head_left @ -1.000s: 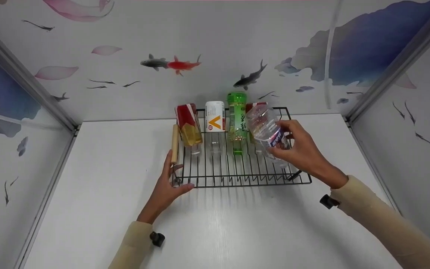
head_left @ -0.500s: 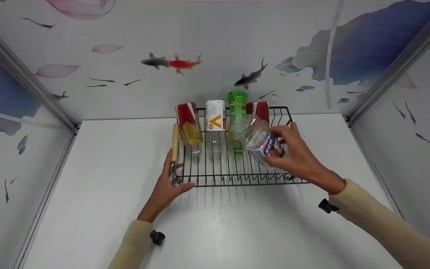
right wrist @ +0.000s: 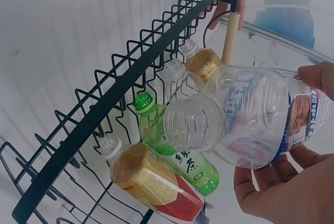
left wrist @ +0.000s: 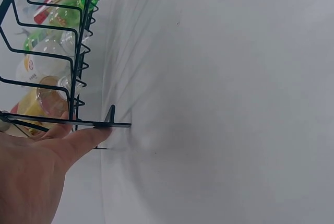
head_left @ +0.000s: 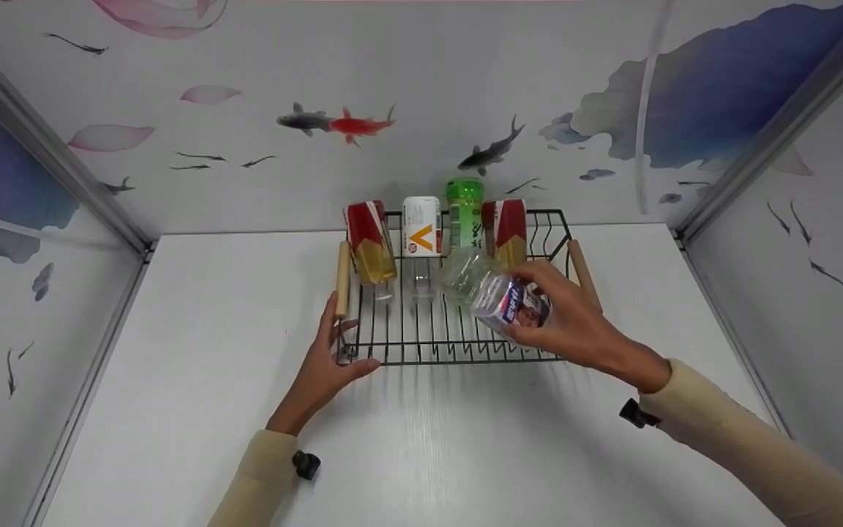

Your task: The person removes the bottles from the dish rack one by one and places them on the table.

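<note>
My right hand [head_left: 575, 318] grips a large clear plastic bottle [right wrist: 250, 114] by its label end. Its blue label faces up, and its open, ridged neck points away from the palm, over the rack. My left hand [head_left: 323, 377] holds the front left corner of the black wire rack [head_left: 436, 362], with the thumb along the front and the fingers at the side. Several bottles lie tilted in the rack with necks toward me: a red and yellow one [head_left: 370, 241], a white-labelled one [head_left: 421, 227], a green one [head_left: 465, 212] and another red and yellow one [head_left: 509, 227], partly behind the clear bottle.
Wooden handles line the rack's left [head_left: 343, 282] and right [head_left: 585, 277] sides. It stands on a white table [head_left: 209, 315] against the patterned back wall [head_left: 421, 88]. Metal corner frames [head_left: 63, 139] border the side walls.
My right hand has moved left and slightly toward me with the clear bottle, uncovering the right red and yellow bottle and the right handle. The left hand stays at the rack corner.
</note>
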A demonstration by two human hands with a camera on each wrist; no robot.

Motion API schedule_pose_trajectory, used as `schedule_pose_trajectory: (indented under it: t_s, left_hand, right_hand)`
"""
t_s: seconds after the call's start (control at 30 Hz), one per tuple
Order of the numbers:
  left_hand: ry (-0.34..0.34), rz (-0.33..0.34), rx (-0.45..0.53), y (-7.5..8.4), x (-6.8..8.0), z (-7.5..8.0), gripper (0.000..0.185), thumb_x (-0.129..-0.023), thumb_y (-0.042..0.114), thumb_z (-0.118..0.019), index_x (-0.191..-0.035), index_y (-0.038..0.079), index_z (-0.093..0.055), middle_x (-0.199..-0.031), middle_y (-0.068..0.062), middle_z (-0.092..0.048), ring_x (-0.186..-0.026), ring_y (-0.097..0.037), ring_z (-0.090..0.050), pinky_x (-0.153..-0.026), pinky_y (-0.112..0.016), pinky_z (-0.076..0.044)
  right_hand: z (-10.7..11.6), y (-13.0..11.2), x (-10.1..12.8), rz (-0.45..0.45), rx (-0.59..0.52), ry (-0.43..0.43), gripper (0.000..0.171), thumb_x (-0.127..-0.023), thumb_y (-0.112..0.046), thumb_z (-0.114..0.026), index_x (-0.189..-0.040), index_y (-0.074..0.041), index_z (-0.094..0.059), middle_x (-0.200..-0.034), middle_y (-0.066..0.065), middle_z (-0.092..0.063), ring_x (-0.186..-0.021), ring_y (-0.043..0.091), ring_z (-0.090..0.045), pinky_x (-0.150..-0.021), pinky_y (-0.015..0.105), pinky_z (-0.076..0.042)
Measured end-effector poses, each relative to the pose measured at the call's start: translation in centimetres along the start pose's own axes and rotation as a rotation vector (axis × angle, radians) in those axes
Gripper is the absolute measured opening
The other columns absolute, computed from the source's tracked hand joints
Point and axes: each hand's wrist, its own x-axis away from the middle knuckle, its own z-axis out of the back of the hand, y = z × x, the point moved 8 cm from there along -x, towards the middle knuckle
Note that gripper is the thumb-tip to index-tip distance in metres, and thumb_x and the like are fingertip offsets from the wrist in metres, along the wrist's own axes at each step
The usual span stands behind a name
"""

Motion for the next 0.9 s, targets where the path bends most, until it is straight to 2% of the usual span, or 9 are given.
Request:
schedule_pose_trajectory:
  t_s: [0.1,0.33,0.5,0.63,0.77,0.9]
  left_hand:
    - [0.001,0.004,-0.002,0.0,0.1,0.0,0.129,-0.088,0.037,-0.095,-0.178,0.040,-0.003,-0.178,-0.019,-0.026,-0.162,-0.036,-0.037,-0.120,-0.079,-0.034]
    - [0.019,-0.010,-0.022,0.5,0.6,0.0,0.127,-0.089,0.023,-0.095,-0.179,0.033,-0.006,-0.179,-0.014,-0.025,-0.162,-0.038,-0.035,-0.122,-0.077,-0.033]
    - [0.037,-0.044,-0.050,1.4,1.1,0.3,0.125,-0.087,0.030,-0.097,-0.178,0.025,-0.011,-0.178,-0.013,-0.026,-0.165,-0.037,-0.029,-0.128,-0.067,-0.031]
    - [0.057,-0.085,-0.098,2.5,1.4,0.5,0.123,-0.088,0.031,-0.097,-0.178,0.019,-0.014,-0.181,-0.010,-0.022,-0.166,-0.034,-0.024,-0.132,-0.064,-0.025]
    - [0.073,-0.127,-0.160,3.9,1.8,0.7,0.121,-0.088,0.033,-0.096,-0.177,0.016,-0.016,-0.183,-0.010,-0.017,-0.168,-0.034,-0.021,-0.131,-0.070,-0.021]
    - [0.072,-0.159,-0.199,5.1,2.2,0.6,0.120,-0.088,0.033,-0.096,-0.177,0.015,-0.018,-0.183,-0.011,-0.017,-0.168,-0.037,-0.021,-0.128,-0.077,-0.020]
  right_hand:
    - [-0.3,0.0,0.2,-0.011,-0.027,-0.019,0.073,-0.087,-0.009,-0.092,-0.151,-0.009,-0.057,-0.143,0.010,-0.060,-0.124,0.026,-0.059,-0.096,0.048,-0.060]
    - [-0.8,0.0,0.6,-0.027,-0.036,-0.051,0.075,-0.089,-0.010,-0.091,-0.155,-0.011,-0.056,-0.146,0.011,-0.057,-0.125,0.028,-0.058,-0.095,0.048,-0.062]
    - [-1.2,-0.4,0.6,0.005,-0.034,-0.075,0.073,-0.089,-0.010,-0.090,-0.154,-0.012,-0.057,-0.146,0.009,-0.058,-0.124,0.028,-0.059,-0.093,0.045,-0.062]
    - [-1.5,-0.7,0.6,0.011,-0.042,-0.097,0.074,-0.089,-0.009,-0.090,-0.156,-0.013,-0.057,-0.149,0.009,-0.058,-0.126,0.029,-0.059,-0.095,0.047,-0.062]
    - [-1.9,-0.8,0.7,0.000,-0.053,-0.121,0.077,-0.091,-0.010,-0.089,-0.159,-0.012,-0.054,-0.155,0.013,-0.055,-0.130,0.033,-0.058,-0.098,0.051,-0.061]
    - [-2.2,-1.0,0.8,-0.002,-0.053,-0.141,0.076,-0.091,-0.012,-0.090,-0.157,-0.012,-0.053,-0.153,0.014,-0.056,-0.127,0.033,-0.059,-0.096,0.051,-0.062]
